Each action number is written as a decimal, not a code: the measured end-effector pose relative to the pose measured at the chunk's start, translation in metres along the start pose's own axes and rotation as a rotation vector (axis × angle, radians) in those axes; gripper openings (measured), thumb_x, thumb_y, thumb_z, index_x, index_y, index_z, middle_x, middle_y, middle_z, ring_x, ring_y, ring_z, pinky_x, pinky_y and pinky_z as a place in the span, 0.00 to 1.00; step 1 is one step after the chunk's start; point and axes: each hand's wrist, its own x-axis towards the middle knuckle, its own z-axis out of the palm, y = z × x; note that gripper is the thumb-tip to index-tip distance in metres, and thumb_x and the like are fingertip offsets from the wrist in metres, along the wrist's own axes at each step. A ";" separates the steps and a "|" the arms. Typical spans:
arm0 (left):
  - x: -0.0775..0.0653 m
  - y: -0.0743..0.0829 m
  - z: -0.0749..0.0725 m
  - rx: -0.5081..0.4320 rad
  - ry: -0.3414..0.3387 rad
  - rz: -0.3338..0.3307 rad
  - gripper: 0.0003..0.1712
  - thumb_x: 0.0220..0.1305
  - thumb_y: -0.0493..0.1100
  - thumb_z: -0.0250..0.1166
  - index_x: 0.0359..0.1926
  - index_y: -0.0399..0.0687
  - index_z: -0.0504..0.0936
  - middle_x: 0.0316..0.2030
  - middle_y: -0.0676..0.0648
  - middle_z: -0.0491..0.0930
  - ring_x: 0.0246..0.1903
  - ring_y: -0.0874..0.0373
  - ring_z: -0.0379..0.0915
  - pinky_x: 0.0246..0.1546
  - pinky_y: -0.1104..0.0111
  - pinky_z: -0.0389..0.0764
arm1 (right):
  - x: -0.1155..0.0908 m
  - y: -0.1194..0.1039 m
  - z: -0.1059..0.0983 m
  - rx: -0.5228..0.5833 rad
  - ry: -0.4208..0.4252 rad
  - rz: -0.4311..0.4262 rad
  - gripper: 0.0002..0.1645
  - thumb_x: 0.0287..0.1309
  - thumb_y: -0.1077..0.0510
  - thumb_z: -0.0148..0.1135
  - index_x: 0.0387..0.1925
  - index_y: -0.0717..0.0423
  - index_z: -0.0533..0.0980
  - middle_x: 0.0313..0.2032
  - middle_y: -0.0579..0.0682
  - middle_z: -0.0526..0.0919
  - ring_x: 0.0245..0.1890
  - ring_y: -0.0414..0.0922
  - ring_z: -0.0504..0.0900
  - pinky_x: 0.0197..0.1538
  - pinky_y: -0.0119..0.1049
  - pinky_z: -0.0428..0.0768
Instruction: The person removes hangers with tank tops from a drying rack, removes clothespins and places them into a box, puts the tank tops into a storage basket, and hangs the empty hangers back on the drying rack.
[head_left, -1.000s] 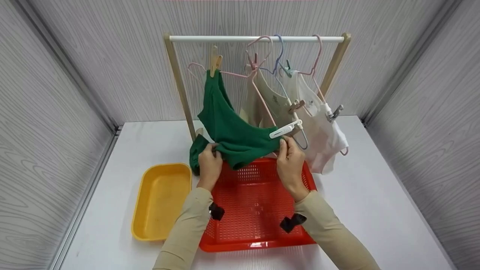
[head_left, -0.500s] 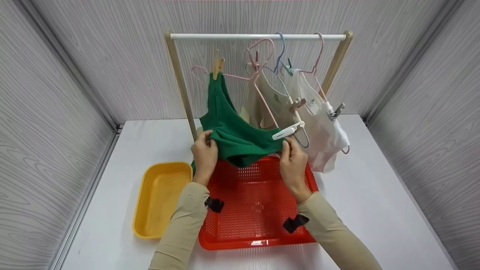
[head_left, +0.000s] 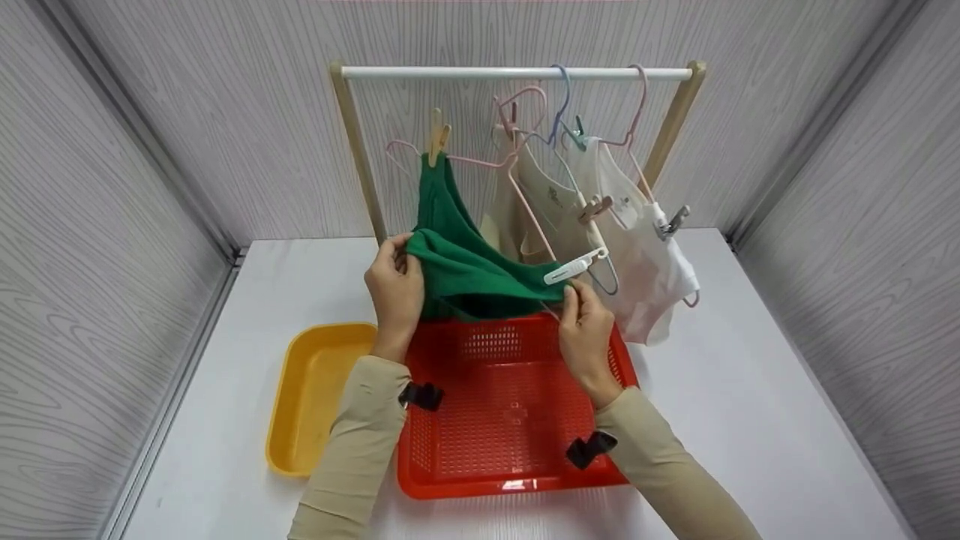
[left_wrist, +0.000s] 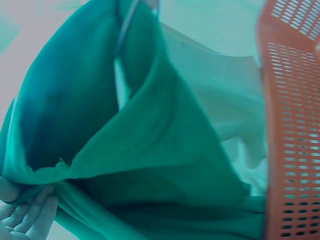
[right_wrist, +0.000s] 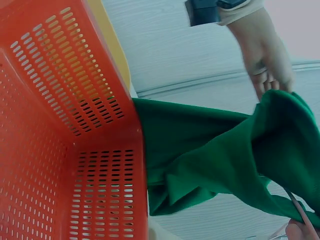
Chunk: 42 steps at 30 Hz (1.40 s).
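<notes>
A green sleeveless top (head_left: 480,262) is fastened to a pink hanger (head_left: 532,215) by a wooden clothespin (head_left: 436,142) at one shoulder and a white clip (head_left: 574,268) at the other. My left hand (head_left: 396,292) pinches a raised edge of the fabric on the left. Just under the white clip, my right hand (head_left: 587,330) pinches the top's other side. The left wrist view shows the fabric (left_wrist: 195,160) spread open, my left fingers (left_wrist: 36,215) on its border. From the right wrist, folds of green cloth (right_wrist: 215,157) hang beside the red basket.
Below the top lies a red perforated basket (head_left: 517,487), with a yellow tray (head_left: 279,420) to its left. Behind stands a rack with a white rod (head_left: 450,73), bearing a beige garment (head_left: 551,199) and a white garment (head_left: 637,262) on hangers.
My left hand has moved up and left, lifting the lower part of the green top. The pink hanger's hook has dropped slightly. My right hand has barely shifted.
</notes>
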 end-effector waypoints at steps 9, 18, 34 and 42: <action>-0.007 0.022 -0.004 -0.021 -0.030 0.097 0.11 0.66 0.31 0.57 0.46 0.31 0.80 0.44 0.35 0.84 0.40 0.48 0.83 0.47 0.61 0.85 | -0.003 0.003 0.001 -0.016 0.006 -0.004 0.10 0.66 0.66 0.53 0.39 0.69 0.79 0.34 0.62 0.85 0.30 0.43 0.76 0.37 0.25 0.75; -0.029 0.027 -0.002 0.039 -0.227 0.231 0.10 0.64 0.32 0.59 0.44 0.32 0.81 0.39 0.38 0.85 0.31 0.52 0.80 0.39 0.70 0.85 | -0.005 0.011 -0.005 -0.019 0.033 0.010 0.10 0.65 0.67 0.53 0.38 0.69 0.79 0.33 0.62 0.85 0.29 0.42 0.76 0.36 0.20 0.75; -0.087 -0.022 0.008 0.321 -0.955 0.104 0.12 0.67 0.39 0.59 0.48 0.38 0.81 0.48 0.41 0.83 0.47 0.49 0.81 0.53 0.58 0.82 | -0.014 0.027 -0.013 -0.017 -0.030 -0.001 0.10 0.66 0.67 0.53 0.42 0.69 0.79 0.36 0.61 0.86 0.32 0.43 0.80 0.41 0.16 0.76; -0.084 -0.046 -0.007 0.282 -0.926 0.088 0.11 0.68 0.37 0.58 0.45 0.34 0.81 0.45 0.38 0.84 0.45 0.47 0.82 0.49 0.56 0.83 | -0.014 0.027 -0.014 -0.001 -0.035 -0.012 0.10 0.65 0.68 0.53 0.42 0.70 0.79 0.37 0.63 0.86 0.33 0.42 0.80 0.42 0.15 0.76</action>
